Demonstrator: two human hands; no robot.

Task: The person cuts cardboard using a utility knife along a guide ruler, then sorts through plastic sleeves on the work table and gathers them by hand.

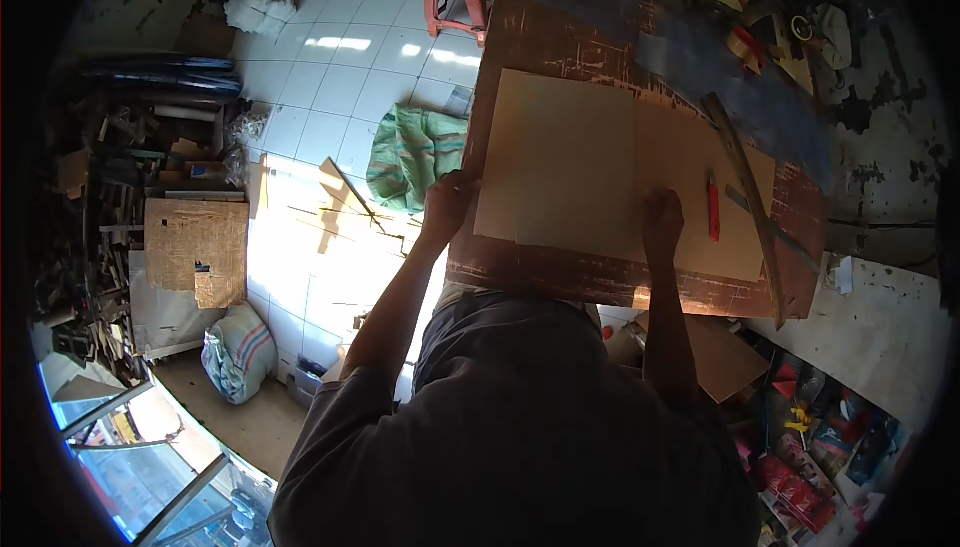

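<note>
A tan cardboard sheet (565, 162) lies on the worn brown tabletop, overlapping a second cardboard sheet (690, 147) to its right. My left hand (451, 199) is closed at the left edge of the upper sheet, its fingertips pinching that edge. Along the right edge of the same sheet my right hand (663, 217) is closed, fingers curled, and partly hides what it grips. A red utility knife (713, 210) rests on the second sheet, right of my right hand. Beyond it a long wooden strip (745, 182) crosses a thin grey ruler-like bar (790, 243).
The brown table (540, 27) has a grey-blue covering (720, 77) at its far right. A green sack (410, 152) and red stool (458, 2) stand on the tiled floor. Scrap wood (110, 237) piles up at left; assorted packets (800, 487) lie at lower right.
</note>
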